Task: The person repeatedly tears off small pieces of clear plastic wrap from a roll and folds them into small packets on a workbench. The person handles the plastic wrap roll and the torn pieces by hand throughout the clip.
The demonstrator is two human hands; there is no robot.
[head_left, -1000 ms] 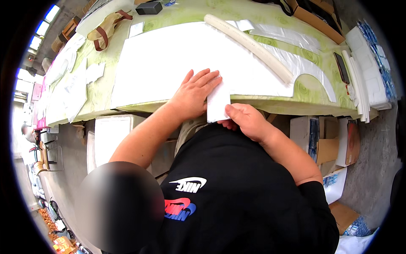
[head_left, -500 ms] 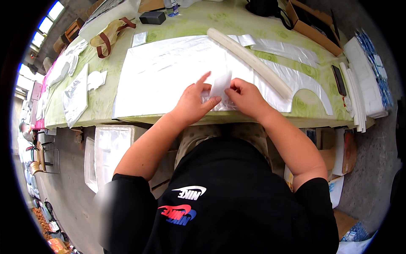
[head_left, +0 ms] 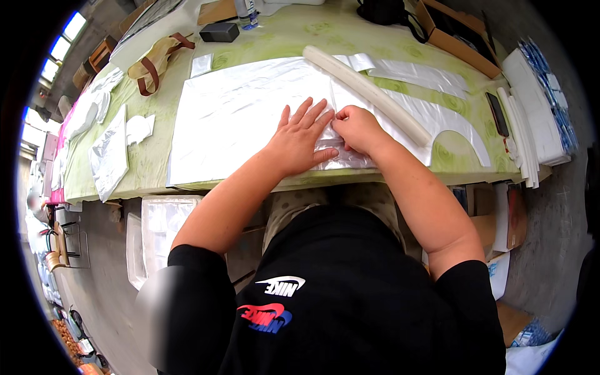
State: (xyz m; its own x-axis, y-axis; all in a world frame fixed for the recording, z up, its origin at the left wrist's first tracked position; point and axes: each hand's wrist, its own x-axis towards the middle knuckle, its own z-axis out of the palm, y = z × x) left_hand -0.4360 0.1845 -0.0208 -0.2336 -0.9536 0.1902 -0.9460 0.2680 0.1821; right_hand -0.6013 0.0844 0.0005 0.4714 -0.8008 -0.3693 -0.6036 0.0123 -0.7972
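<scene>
White plastic film sheets (head_left: pixel 231 119) lie across the near side of the table. My left hand (head_left: pixel 301 140) rests flat on the film with its fingers spread. Just right of it, my right hand (head_left: pixel 359 130) is closed, thumb and forefinger pinched at the film's surface; what is between them is too small to make out. Crinkled clear plastic (head_left: pixel 350 159) lies under and between both hands. A long pale roller tube (head_left: pixel 369 94) lies slantwise on the film beyond my right hand.
On the left are a bag with brown straps (head_left: pixel 150 65) and loose plastic pieces (head_left: pixel 109 153). A dark grey box (head_left: pixel 219 32) and a bottle (head_left: pixel 247 15) stand at the back. To the right are a phone (head_left: pixel 497 114), white rolls (head_left: pixel 522 137) and an open cardboard box (head_left: pixel 459 37).
The small translucent white piece held up between my hands has gone down to the sheet. My left hand has flattened onto the film; my right hand has stayed close by, fingers curled tighter.
</scene>
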